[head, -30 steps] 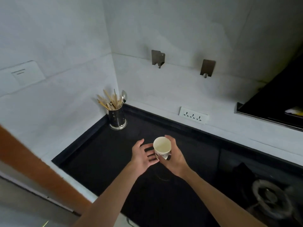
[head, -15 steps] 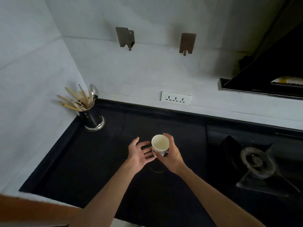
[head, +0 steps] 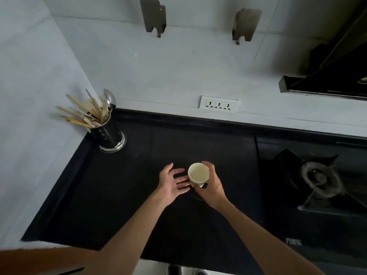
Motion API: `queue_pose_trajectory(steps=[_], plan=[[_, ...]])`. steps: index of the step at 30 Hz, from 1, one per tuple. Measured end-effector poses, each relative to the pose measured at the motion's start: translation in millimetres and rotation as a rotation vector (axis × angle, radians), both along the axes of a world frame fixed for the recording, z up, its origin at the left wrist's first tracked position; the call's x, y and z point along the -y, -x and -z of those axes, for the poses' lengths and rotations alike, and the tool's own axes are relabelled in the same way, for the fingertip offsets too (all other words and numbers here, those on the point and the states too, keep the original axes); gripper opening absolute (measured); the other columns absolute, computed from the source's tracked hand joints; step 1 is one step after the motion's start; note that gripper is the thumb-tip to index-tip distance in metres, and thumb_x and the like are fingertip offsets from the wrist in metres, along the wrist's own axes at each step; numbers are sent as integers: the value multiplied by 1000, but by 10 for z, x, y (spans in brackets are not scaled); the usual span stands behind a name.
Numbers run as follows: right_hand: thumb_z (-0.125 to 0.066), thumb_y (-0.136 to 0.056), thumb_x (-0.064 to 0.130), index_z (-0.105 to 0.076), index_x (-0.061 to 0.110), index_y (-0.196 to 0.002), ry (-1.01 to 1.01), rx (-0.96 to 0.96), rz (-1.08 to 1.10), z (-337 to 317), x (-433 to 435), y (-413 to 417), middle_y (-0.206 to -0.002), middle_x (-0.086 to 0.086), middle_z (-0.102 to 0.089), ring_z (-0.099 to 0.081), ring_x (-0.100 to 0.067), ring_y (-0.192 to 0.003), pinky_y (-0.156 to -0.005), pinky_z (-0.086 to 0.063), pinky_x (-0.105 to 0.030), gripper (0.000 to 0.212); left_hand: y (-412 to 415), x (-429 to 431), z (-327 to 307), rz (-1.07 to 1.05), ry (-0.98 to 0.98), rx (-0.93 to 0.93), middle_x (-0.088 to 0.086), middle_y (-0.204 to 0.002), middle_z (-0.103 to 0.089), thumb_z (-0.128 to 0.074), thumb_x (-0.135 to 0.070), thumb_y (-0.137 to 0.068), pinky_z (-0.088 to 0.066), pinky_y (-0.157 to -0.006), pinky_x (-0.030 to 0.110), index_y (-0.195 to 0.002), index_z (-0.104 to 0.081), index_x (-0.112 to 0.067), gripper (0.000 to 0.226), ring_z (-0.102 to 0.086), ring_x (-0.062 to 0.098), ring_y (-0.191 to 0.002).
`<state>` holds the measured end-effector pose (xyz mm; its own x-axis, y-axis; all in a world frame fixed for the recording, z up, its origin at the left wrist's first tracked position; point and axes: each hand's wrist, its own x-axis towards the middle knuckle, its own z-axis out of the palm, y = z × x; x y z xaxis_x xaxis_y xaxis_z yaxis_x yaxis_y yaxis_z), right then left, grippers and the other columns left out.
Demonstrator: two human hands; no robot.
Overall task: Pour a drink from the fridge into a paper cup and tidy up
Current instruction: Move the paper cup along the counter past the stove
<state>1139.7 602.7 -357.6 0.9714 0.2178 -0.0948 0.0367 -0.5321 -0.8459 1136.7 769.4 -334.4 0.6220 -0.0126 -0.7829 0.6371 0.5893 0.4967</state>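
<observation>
Barely anything's changed in the last second: right hand (head: 210,185) still wrapped round the empty paper cup (head: 198,172), low over the black countertop (head: 119,195), left hand (head: 170,183) spread loose beside it, holding nothing. Only the view swung toward the gas burner (head: 317,175). No drink yet, so fridge next, I reckon.

The small white paper cup (head: 198,173) is upright and empty, held in the right hand (head: 212,186).
</observation>
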Motion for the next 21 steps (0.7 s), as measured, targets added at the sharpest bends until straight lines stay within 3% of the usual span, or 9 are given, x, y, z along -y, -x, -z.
queue_pose_trajectory(steps=[4, 14, 18, 21], plan=[[-76, -80, 15, -32, 27, -136, 12, 1, 43, 50, -2, 17, -123, 7, -50, -51, -14, -115, -91, -53, -34, 72, -38, 1, 32, 54, -5, -2, 30, -128, -59, -35, -49, -101, -38, -110, 59, -130, -58, -5, 57, -55, 47, -121], [-76, -81, 17, -28, 33, -133, 56, -53, 92, 106, -39, 37, -122, 7, -49, -52, -12, -113, -84, -48, -22, 73, -90, -33, 78, 149, -7, 7, 26, -122, -63, -37, -48, -101, -41, -108, 57, -123, -61, -7, 52, -59, 43, -115], [-77, -80, 16, -24, 23, -143, 92, -71, 89, 92, -43, 38, -129, 2, -47, -49, -14, -118, -94, -49, -31, 82, -149, -113, 72, 205, -28, 42, 24, -122, -64, -38, -47, -101, -41, -108, 56, -120, -63, -8, 49, -59, 41, -117], [-79, -76, 18, -19, 24, -148, 147, -132, 83, 76, 35, 4, -136, -1, -47, -48, -17, -123, -101, -48, -40, 94, -236, -133, -20, 310, -174, 142, 20, -126, -63, -43, -40, -101, -41, -109, 51, -121, -62, -10, 41, -58, 36, -120]])
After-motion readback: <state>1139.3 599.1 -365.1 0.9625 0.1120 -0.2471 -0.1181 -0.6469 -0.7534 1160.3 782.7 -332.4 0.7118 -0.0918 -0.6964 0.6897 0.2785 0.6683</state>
